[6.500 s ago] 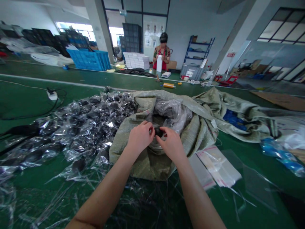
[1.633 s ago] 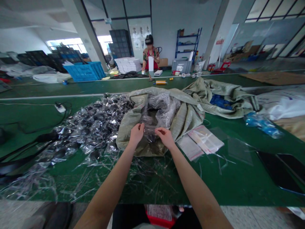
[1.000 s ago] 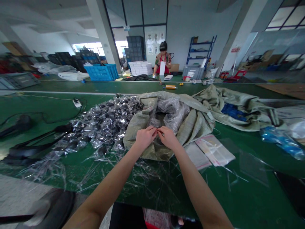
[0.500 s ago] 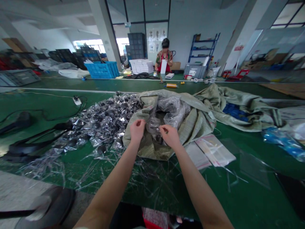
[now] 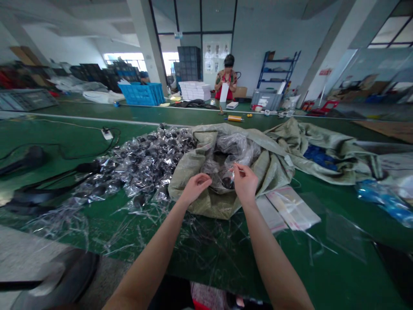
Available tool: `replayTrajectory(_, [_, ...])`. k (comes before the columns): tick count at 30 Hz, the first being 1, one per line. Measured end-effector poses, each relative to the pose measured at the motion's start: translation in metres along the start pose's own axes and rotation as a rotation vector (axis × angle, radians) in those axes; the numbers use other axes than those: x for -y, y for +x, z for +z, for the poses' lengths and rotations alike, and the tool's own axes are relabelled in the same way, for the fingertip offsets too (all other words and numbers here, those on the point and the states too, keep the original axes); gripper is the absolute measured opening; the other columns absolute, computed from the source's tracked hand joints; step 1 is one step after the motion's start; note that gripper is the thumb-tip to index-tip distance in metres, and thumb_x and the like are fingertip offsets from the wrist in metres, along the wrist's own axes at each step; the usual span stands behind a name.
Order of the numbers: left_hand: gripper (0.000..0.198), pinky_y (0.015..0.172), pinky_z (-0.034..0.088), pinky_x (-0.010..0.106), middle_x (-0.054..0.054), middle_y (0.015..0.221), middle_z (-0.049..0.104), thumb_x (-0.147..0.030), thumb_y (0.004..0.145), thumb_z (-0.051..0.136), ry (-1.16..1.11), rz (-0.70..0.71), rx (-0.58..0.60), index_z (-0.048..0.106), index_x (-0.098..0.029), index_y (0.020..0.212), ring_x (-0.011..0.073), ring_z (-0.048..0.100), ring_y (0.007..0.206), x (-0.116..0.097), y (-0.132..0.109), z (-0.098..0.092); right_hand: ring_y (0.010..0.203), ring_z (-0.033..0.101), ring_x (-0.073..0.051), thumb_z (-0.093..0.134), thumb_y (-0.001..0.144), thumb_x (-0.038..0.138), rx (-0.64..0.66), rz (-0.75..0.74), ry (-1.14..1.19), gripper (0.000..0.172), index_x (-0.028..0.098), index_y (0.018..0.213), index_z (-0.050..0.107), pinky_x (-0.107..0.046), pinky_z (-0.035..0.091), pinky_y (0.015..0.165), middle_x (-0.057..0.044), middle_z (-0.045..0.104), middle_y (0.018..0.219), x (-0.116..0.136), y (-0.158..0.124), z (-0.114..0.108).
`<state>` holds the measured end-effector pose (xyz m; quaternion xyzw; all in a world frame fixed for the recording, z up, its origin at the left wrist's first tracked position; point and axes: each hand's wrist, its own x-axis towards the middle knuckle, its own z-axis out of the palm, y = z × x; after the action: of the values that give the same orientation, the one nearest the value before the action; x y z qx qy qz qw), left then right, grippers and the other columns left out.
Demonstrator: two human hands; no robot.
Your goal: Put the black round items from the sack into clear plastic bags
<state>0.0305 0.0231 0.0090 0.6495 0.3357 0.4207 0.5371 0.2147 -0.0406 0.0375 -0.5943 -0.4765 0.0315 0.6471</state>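
My right hand (image 5: pixel 245 184) is closed in a pinch on the top of a small clear plastic bag. A dark round piece (image 5: pixel 227 183) shows inside this bag, hanging at the mouth of a green woven sack (image 5: pixel 213 206). My left hand (image 5: pixel 196 188) is at the sack's left front, fingers stretched out and thumb apart, with nothing visible in it. Inside the sack is a crumpled clear plastic liner (image 5: pixel 237 144). To the left lies a heap of dark round pieces in clear bags (image 5: pixel 151 157).
Thin clear plastic strips (image 5: pixel 129 232) litter the front of the green table. Flat clear bags (image 5: pixel 292 209) lie right of the sack. A second woven sack (image 5: pixel 348 165) holds something blue. Across the table, a person (image 5: pixel 226 79) handles a white box near a blue crate (image 5: pixel 142 93).
My right hand has risen and moved right with the bagged piece. My left hand has moved slightly right and down, and its fingers have opened. The view has shifted slightly.
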Motion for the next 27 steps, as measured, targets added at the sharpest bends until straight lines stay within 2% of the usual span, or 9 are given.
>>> replayTrajectory(3, [0.017,0.067,0.045,0.025,0.003,0.083,0.067,-0.030,0.075,0.070,0.214,0.171,0.040,0.069,-0.017,0.085,0.0139,0.058,0.075,-0.001,-0.002,0.020,0.073,0.069,-0.019,0.053,0.089,0.039,0.003,-0.003,-0.021,0.026,0.018,0.091,0.069,-0.033,0.058,0.071,-0.006,0.072,0.081,0.005,-0.002,-0.002])
replayTrajectory(6, [0.017,0.073,0.046,0.027,0.005,0.087,0.068,-0.033,0.081,0.064,0.234,0.269,0.023,0.069,-0.017,0.080,0.0157,0.059,0.080,0.000,-0.001,0.027,0.075,0.069,-0.019,0.055,0.087,0.040,0.004,0.013,-0.023,0.026,0.018,0.091,0.070,-0.034,0.058,0.075,-0.006,0.072,0.082,0.007,-0.001,-0.004])
replayTrajectory(9, [0.025,0.076,0.048,0.028,0.006,0.091,0.070,-0.039,0.087,0.057,0.104,0.238,0.007,0.066,-0.017,0.084,0.0164,0.062,0.083,-0.002,0.001,0.026,0.073,0.067,-0.020,0.059,0.083,0.045,0.045,0.137,0.083,0.031,0.018,0.093,0.070,-0.033,0.058,0.065,-0.006,0.072,0.083,0.006,0.004,-0.007])
replayTrajectory(11, [0.028,0.073,0.049,0.027,0.006,0.091,0.071,-0.043,0.088,0.054,-0.010,0.184,-0.044,0.064,-0.017,0.086,0.0161,0.063,0.081,-0.006,0.001,0.026,0.073,0.067,-0.020,0.062,0.078,0.050,0.103,0.249,0.225,0.037,0.018,0.095,0.069,-0.031,0.057,0.056,-0.006,0.071,0.083,0.005,0.008,-0.009])
replayTrajectory(15, [0.029,0.062,0.051,0.026,0.006,0.089,0.071,-0.046,0.084,0.058,-0.182,0.095,-0.174,0.059,-0.017,0.081,0.0181,0.066,0.081,-0.017,0.003,0.025,0.076,0.067,-0.020,0.063,0.075,0.055,0.283,0.376,0.394,0.040,0.018,0.090,0.069,-0.028,0.055,0.056,-0.006,0.071,0.081,0.004,0.014,-0.014])
replayTrajectory(17, [0.029,0.059,0.053,0.027,0.006,0.089,0.071,-0.047,0.081,0.061,-0.250,0.051,-0.204,0.057,-0.018,0.079,0.0189,0.066,0.081,-0.020,0.005,0.025,0.074,0.067,-0.018,0.066,0.074,0.052,0.403,0.367,0.370,0.037,0.018,0.087,0.070,-0.027,0.053,0.058,-0.005,0.071,0.079,0.004,0.013,-0.015])
replayTrajectory(19, [0.029,0.059,0.054,0.027,0.006,0.089,0.071,-0.046,0.079,0.063,-0.283,0.040,-0.213,0.057,-0.018,0.079,0.0188,0.066,0.080,-0.021,0.007,0.025,0.072,0.066,-0.017,0.068,0.074,0.048,0.479,0.299,0.303,0.033,0.018,0.087,0.071,-0.027,0.052,0.060,-0.004,0.072,0.079,0.004,0.012,-0.016])
replayTrajectory(22, [0.029,0.059,0.054,0.027,0.006,0.087,0.071,-0.046,0.078,0.065,-0.286,0.042,-0.215,0.058,-0.017,0.079,0.0184,0.066,0.078,-0.019,0.008,0.026,0.072,0.065,-0.017,0.068,0.074,0.045,0.482,0.193,0.224,0.029,0.018,0.085,0.072,-0.028,0.052,0.064,-0.004,0.072,0.079,0.005,0.009,-0.013])
replayTrajectory(27, [0.027,0.060,0.055,0.028,0.006,0.088,0.071,-0.044,0.079,0.064,-0.262,0.044,-0.204,0.059,-0.017,0.080,0.0189,0.067,0.080,-0.018,0.006,0.030,0.071,0.064,-0.017,0.066,0.076,0.042,0.461,0.153,0.193,0.025,0.018,0.080,0.070,-0.029,0.050,0.067,-0.003,0.072,0.078,0.005,0.007,-0.008])
